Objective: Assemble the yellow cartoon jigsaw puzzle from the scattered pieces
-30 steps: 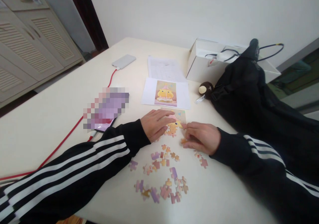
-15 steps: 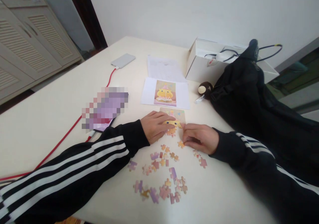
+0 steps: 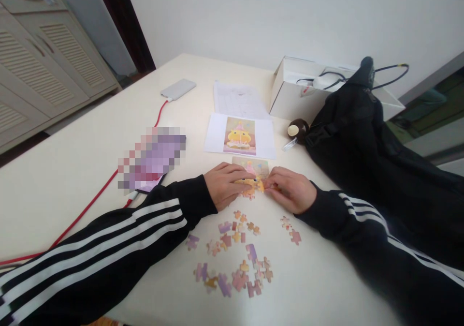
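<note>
A partly joined jigsaw puzzle [image 3: 261, 168] lies on the table, with a yellow figure showing in it. Across its left side rests my left hand [image 3: 226, 185], fingers stretched out and covering part of the picture. At the puzzle's right edge, my right hand [image 3: 291, 189] pinches a yellow puzzle piece [image 3: 267, 186], which the fingertips mostly hide. Nearer to me, loose puzzle pieces [image 3: 239, 280] in purple, pink and yellow are scattered on the tabletop. Two more pieces [image 3: 295, 237] lie apart, below my right hand.
Behind the puzzle is a sheet with the printed picture [image 3: 239, 136], and another paper [image 3: 237, 98] beyond it. A phone [image 3: 155, 164] and a power bank [image 3: 178, 89] with a red cable are at left. A black bag [image 3: 357, 123] and white box [image 3: 294, 91] occupy the right.
My right hand has moved up and away from me to the puzzle's right edge. The yellow piece that lay by its fingers has left that spot. My left hand stays put.
</note>
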A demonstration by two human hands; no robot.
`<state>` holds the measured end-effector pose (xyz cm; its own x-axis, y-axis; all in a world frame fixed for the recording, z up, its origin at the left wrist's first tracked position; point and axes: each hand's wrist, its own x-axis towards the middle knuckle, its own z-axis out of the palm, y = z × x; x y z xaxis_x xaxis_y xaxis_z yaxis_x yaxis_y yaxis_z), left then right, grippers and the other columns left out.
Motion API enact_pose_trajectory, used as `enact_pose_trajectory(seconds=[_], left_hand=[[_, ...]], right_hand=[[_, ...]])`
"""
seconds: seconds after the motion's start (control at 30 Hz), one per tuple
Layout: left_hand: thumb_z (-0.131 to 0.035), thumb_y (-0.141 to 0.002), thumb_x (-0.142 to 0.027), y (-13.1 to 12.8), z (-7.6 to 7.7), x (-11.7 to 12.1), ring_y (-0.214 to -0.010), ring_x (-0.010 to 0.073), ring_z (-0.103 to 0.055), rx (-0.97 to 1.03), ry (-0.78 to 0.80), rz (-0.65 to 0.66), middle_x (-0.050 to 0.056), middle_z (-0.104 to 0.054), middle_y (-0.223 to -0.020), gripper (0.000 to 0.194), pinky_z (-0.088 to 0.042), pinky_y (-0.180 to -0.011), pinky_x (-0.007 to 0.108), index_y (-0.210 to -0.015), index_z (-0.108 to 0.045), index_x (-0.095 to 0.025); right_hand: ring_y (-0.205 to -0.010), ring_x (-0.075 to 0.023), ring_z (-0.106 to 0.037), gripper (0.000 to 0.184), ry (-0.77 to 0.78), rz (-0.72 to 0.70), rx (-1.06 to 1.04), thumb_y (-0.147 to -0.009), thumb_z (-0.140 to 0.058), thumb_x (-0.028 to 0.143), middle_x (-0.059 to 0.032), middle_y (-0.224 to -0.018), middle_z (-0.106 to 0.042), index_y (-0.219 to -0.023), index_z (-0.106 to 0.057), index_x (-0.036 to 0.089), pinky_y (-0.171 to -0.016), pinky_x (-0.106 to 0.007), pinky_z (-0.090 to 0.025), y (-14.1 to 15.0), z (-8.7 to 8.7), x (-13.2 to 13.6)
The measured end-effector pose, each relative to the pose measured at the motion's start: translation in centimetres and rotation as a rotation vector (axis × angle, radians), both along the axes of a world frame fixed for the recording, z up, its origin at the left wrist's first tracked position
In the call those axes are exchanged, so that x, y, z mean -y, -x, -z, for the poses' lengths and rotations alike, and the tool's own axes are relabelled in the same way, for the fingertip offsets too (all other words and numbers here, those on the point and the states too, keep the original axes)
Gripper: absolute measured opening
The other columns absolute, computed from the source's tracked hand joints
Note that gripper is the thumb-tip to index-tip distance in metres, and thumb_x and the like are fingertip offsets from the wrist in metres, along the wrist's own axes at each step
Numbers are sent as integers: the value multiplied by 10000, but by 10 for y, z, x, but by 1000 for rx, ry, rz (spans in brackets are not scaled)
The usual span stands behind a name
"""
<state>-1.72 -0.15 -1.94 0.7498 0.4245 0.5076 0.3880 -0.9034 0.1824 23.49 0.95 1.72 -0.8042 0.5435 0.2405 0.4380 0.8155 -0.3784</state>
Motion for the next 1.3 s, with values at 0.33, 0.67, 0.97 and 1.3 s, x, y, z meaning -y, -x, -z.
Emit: enact_pose_trajectory(seconds=[0.33, 0.67, 0.97, 1.3], left_hand=[[-429, -880, -132, -1, 2, -1, -1134, 223, -475, 26, -18, 25, 21, -561, -1274, 259, -390, -871, 382, -1063, -607, -174], [-433, -874, -123, -1, 4, -2, -1128, 221, -469, 25, 8, 34, -5, -589, -1230, 248, -363, -885, 383, -1050, -602, -168], [-423, -881, -122, -1, 2, 0, -1127, 193, -475, -34, 40, -7, -4, -604, -1217, 270, -339, -899, 363, -1054, -623, -174], [-416, -883, -115, -2, 4, -1, -1117, 207, -478, 3, 11, 5, -4, -601, -1215, 264, -358, -889, 373, -1052, -610, -172]], right_hand=[[-677, -156, -521, 100, -128, 14, -162, -857, -501, 200, -48, -755, -583, -796, -580, 191, -611, -272, -440, 6, 24, 1], [-691, -152, -556, 101, -199, -55, -249, -864, -550, 162, -66, -782, -619, -875, -650, 169, -606, -265, -472, 7, 24, -3], [-671, -141, -552, 119, -275, -13, -183, -863, -571, 178, -66, -769, -613, -860, -688, 159, -566, -244, -446, 7, 19, -1], [-658, -140, -507, 154, -306, -71, -121, -864, -547, 177, -49, -741, -574, -905, -696, 180, -562, -257, -395, 4, 22, -4]])
